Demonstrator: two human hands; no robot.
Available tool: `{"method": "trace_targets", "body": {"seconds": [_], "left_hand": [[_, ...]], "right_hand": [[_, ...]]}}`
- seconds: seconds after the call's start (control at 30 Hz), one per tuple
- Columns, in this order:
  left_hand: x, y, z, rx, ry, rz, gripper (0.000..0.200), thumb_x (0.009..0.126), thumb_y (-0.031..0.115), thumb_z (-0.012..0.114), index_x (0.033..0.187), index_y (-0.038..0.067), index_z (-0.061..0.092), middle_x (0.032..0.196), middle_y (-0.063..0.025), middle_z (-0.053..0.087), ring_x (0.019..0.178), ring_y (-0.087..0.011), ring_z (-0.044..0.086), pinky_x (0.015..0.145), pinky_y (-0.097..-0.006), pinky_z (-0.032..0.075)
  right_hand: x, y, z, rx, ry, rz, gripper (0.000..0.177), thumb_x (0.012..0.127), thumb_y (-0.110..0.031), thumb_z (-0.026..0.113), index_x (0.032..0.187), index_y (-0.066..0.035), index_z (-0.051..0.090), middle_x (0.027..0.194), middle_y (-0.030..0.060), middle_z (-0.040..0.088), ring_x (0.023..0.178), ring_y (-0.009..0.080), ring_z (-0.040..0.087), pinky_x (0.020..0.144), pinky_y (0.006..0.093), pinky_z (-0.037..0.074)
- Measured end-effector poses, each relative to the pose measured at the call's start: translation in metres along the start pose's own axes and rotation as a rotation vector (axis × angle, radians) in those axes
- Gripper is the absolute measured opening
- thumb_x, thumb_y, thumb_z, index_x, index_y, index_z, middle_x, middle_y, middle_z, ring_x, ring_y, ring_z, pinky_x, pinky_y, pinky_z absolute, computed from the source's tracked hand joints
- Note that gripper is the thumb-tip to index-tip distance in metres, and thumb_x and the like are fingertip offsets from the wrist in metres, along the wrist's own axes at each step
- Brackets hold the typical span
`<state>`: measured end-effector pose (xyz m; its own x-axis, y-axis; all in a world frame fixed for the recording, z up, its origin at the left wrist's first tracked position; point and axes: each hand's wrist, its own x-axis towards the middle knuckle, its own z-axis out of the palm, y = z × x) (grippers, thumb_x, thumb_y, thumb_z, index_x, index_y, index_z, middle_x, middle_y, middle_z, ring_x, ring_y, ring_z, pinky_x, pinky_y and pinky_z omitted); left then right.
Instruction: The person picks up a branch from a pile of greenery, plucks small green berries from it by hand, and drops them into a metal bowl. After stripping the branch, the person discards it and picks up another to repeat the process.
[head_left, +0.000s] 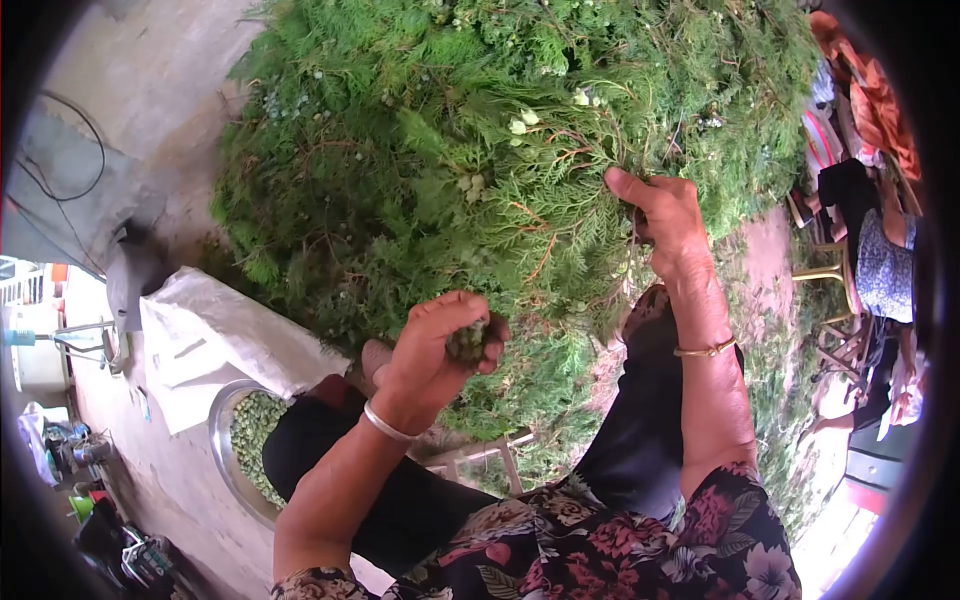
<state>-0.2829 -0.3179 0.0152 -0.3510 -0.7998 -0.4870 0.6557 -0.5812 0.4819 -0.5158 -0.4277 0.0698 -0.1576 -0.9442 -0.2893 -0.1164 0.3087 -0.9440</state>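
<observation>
My left hand (422,348), with a pale bangle at the wrist, is closed around a small handful of green cones (466,343). Off to the right, my right hand (668,218) pinches the stem end of a leafy green conifer sprig (555,195); a gold bangle circles that wrist. Pale green cones (522,121) show among the foliage near the sprig. Behind and beneath both hands spreads a large heap of cut conifer branches (330,180). Fingers partly hide the cones in my left hand.
A metal basin (222,425) holding many green cones stands left of my leg, beside a white sack (225,335). Part of a wooden frame (480,460) shows between my legs. Other people (885,265) sit at the right edge. A dark cable (85,190) lies at far left.
</observation>
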Motion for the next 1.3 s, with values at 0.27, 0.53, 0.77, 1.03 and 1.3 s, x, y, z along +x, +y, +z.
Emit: {"method": "trace_targets", "body": {"seconds": [0.27, 0.53, 0.77, 1.03, 1.3], "left_hand": [[0.015, -0.007, 0.003, 0.072, 0.174, 0.057, 0.012, 0.085, 0.013, 0.061, 0.092, 0.004, 0.058, 0.087, -0.0162, 0.062, 0.065, -0.0189, 0.057, 0.052, -0.0299, 0.044], [0.016, -0.008, 0.028, 0.094, -0.011, 0.026, 0.021, 0.086, 0.012, 0.062, 0.104, 0.002, 0.056, 0.083, -0.0178, 0.062, 0.061, -0.02, 0.055, 0.048, -0.0303, 0.041], [0.013, -0.01, 0.018, 0.074, -0.017, 0.002, 0.021, 0.084, 0.008, 0.062, 0.101, -0.002, 0.058, 0.077, -0.0163, 0.062, 0.055, -0.0187, 0.054, 0.044, -0.0299, 0.04], [-0.043, 0.058, 0.005, 0.331, 0.083, 0.384, 0.011, 0.08, 0.004, 0.06, 0.086, -0.005, 0.062, 0.065, -0.0114, 0.058, 0.047, -0.0124, 0.049, 0.04, -0.0225, 0.04], [-0.2, 0.094, -0.105, 0.397, 0.867, 0.732, 0.023, 0.079, 0.006, 0.058, 0.1, -0.004, 0.056, 0.081, -0.0122, 0.059, 0.061, -0.017, 0.055, 0.05, -0.0255, 0.045]], "right_hand": [[0.004, 0.008, 0.002, -0.061, -0.046, 0.016, 0.034, 0.072, -0.029, 0.08, 0.066, -0.002, 0.059, 0.058, -0.0014, 0.049, 0.05, 0.0079, 0.038, 0.047, 0.0271, 0.027], [-0.004, 0.006, 0.009, -0.002, -0.109, -0.012, 0.033, 0.074, -0.026, 0.079, 0.061, -0.004, 0.058, 0.052, -0.0044, 0.044, 0.045, 0.0065, 0.032, 0.043, 0.0269, 0.021], [-0.004, 0.007, 0.011, 0.007, -0.095, -0.01, 0.032, 0.072, -0.024, 0.08, 0.06, -0.005, 0.058, 0.052, -0.0045, 0.044, 0.044, 0.0066, 0.032, 0.042, 0.0272, 0.021], [0.014, 0.01, -0.008, 0.053, -0.003, 0.104, 0.027, 0.079, -0.027, 0.074, 0.069, -0.004, 0.064, 0.061, -0.0017, 0.056, 0.05, 0.0081, 0.042, 0.049, 0.0252, 0.029], [0.013, 0.009, 0.004, 0.222, -0.03, 0.213, 0.024, 0.083, -0.034, 0.069, 0.069, -0.017, 0.059, 0.058, -0.0071, 0.047, 0.047, 0.006, 0.033, 0.045, 0.0237, 0.025]]}}
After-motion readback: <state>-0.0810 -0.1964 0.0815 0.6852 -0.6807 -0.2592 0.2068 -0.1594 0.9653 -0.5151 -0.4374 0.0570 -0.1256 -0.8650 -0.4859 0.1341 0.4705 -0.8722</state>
